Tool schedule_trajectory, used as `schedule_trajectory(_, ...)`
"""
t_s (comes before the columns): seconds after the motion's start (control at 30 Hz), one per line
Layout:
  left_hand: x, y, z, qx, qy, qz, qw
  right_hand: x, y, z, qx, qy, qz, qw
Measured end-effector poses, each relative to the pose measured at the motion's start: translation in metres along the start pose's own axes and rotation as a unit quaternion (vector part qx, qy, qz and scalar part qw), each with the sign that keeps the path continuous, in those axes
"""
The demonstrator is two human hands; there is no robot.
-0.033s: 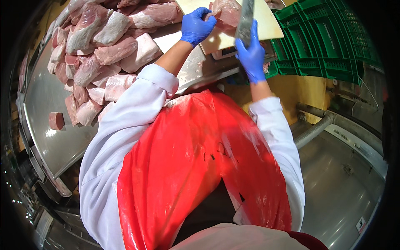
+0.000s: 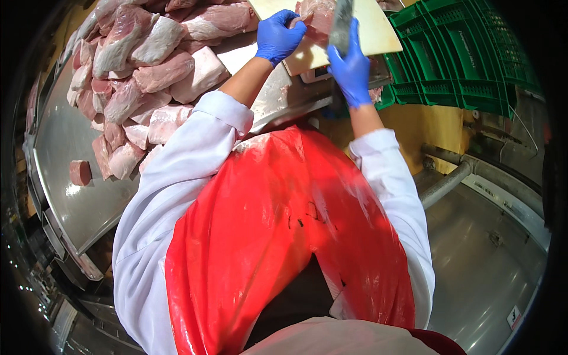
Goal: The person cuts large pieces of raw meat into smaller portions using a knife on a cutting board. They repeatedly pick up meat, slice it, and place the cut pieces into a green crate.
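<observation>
On the white cutting board (image 2: 376,35) at the top of the head view lies a piece of raw meat (image 2: 318,22), pale pink with a lighter edge. My left hand (image 2: 280,38), in a blue glove, has its fingers curled against the left end of the meat, gripping it. A broad grey knife (image 2: 341,26) is in my right hand (image 2: 352,76), also gloved in blue, with fingers closed around its handle. The blade points away from me and covers the right side of the meat. Whether it is cutting into the meat I cannot tell.
Several large pieces of raw meat (image 2: 163,71) are heaped on a metal table (image 2: 59,142) at the left. One small chunk (image 2: 80,173) lies apart near them. Green plastic crates (image 2: 455,56) stand right of the board. A metal pipe (image 2: 447,186) runs at my right.
My right hand and the knife have moved left, over the right part of the meat. My left hand stays in place on the meat.
</observation>
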State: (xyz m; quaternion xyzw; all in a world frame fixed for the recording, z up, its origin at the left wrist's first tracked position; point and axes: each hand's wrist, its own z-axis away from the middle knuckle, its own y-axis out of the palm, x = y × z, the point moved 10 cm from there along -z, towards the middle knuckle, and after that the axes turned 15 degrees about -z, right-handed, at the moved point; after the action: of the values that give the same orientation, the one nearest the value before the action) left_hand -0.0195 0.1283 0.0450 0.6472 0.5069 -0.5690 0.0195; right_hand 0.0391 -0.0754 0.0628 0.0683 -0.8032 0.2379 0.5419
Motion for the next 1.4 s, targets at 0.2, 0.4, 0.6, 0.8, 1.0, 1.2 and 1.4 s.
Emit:
schedule_trajectory(0.2, 0.007, 0.008, 0.005, 0.068, -0.064, 0.069, 0.993, 0.011, 0.048, 0.012, 0.046, 0.032, 0.189, 0.980)
schedule_trajectory(0.4, 0.056, -0.018, -0.006, -0.003, -0.116, 0.145, 0.983, 0.039, 0.009, 0.135, 0.219, 0.095, 0.176, 0.955)
schedule_trajectory(0.6, 0.040, -0.018, -0.008, 0.036, -0.122, 0.177, 0.976, 0.066, 0.008, 0.045, 0.118, 0.023, 0.127, 0.985)
schedule_trajectory(0.8, 0.028, -0.017, -0.009, 0.050, -0.098, 0.161, 0.981, 0.091, 0.044, -0.044, -0.070, -0.256, 0.189, 0.945)
schedule_trajectory(1.0, 0.042, -0.021, -0.006, 0.035, -0.126, 0.157, 0.979, 0.034, 0.038, 0.064, 0.245, 0.047, 0.234, 0.940)
schedule_trajectory(1.2, 0.055, -0.046, -0.018, -0.004, -0.115, 0.229, 0.967, 0.073, -0.032, 0.117, 0.368, 0.156, 0.111, 0.910)
schedule_trajectory(1.4, 0.013, -0.065, -0.036, -0.008, -0.094, 0.270, 0.958, 0.035, -0.037, -0.003, 0.212, 0.105, -0.037, 0.971)
